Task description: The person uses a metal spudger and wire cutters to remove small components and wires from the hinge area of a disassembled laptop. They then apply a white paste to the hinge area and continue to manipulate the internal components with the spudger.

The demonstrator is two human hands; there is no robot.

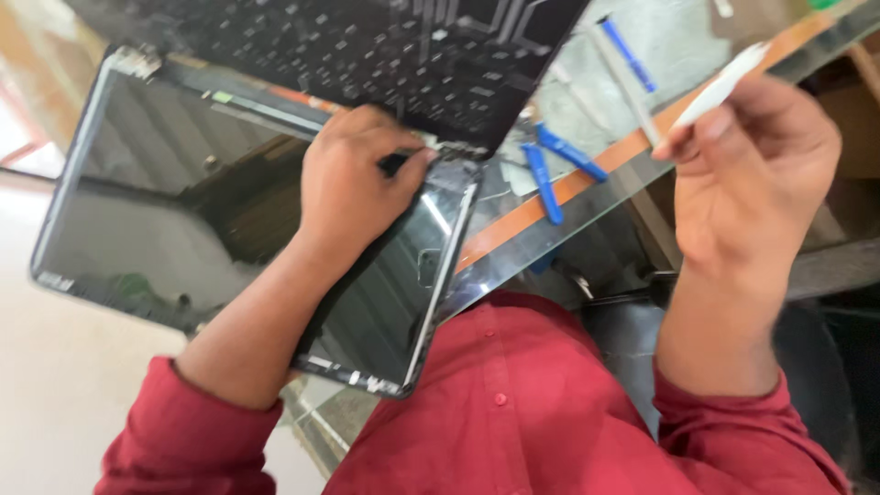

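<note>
My left hand lies curled on the laptop, thumb and fingers pinched at the hinge corner where the screen meets the keyboard half; just what the fingertips grip there I cannot tell, since the spot is dark and blurred; my right hand is raised clear of the bench, fingers closed around a thin white tool that sticks up and away from my fingertips. The laptop is open wide and tilted, its glossy screen facing up towards me and overhanging the bench edge above my lap, the dark keyboard half lying further off on the bench. On the bench beyond the hinge lie two blue pry tools, near each other, and a further blue-and-white tool well behind them; my red shirt fills the bottom of the view.
</note>
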